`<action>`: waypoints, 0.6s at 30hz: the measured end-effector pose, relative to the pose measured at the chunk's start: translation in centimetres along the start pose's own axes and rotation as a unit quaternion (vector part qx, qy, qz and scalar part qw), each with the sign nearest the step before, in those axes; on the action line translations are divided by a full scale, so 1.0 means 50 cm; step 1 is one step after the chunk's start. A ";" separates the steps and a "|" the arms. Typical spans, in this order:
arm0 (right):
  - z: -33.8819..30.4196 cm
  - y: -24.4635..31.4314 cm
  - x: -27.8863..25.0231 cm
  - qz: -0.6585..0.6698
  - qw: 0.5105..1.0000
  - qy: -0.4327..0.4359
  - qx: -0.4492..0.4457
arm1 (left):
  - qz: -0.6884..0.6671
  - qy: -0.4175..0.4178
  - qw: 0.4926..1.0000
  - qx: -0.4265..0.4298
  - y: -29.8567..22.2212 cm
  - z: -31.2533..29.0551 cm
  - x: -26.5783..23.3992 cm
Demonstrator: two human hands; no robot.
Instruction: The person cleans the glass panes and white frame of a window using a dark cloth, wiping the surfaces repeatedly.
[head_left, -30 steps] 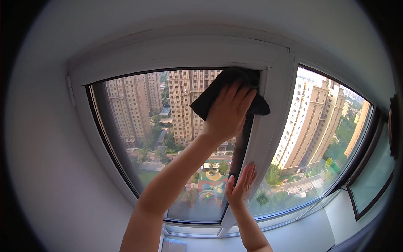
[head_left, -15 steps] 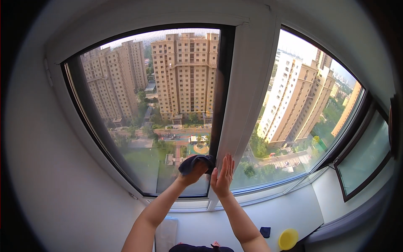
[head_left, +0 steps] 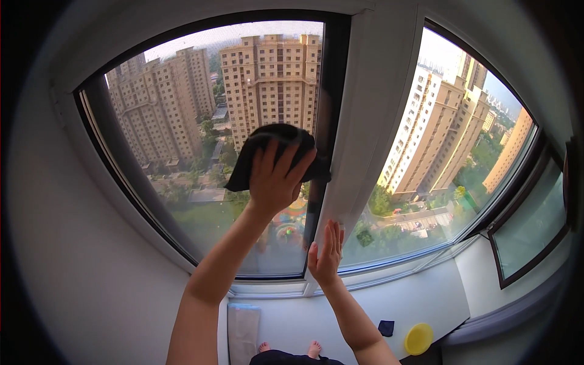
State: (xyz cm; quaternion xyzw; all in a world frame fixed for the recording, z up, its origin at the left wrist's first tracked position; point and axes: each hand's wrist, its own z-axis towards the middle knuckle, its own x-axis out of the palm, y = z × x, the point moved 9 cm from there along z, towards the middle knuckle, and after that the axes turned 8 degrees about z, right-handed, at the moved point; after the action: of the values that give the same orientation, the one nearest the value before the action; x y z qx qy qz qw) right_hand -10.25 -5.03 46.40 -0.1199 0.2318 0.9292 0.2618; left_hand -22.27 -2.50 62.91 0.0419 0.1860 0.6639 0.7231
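A black cloth (head_left: 243, 164) lies bunched against the left window pane (head_left: 207, 237), its right end reaching over the dark frame strip. My left hand (head_left: 274, 179) presses it there, fingers spread over the fabric, palm side hidden. Lower down and to the right, my right hand (head_left: 326, 255) rests upright on the white window post (head_left: 365, 121). Its fingers are extended and close together, with nothing in them.
Below the windows runs a white ledge (head_left: 292, 322), where my bare feet show. On it are a small dark folded cloth (head_left: 386, 328), a yellow bowl (head_left: 418, 339) and a pale flat package (head_left: 243, 331). An open casement window (head_left: 528, 219) juts inward at the right.
My left hand has moved the cloth up the pane from its lower right corner, spreading it wider. My right hand stays on the post. The view has shifted slightly.
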 end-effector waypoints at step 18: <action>0.042 0.023 0.041 0.000 1.000 0.010 -0.003 | 0.055 -0.125 0.981 -0.137 0.278 0.096 -0.124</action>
State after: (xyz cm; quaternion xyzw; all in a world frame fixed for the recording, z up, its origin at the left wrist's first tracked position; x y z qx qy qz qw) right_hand -12.82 -3.98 47.94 -0.1300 0.2319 0.9287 0.2586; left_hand -34.17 -6.06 72.96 0.0355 -0.0017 0.7116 0.7017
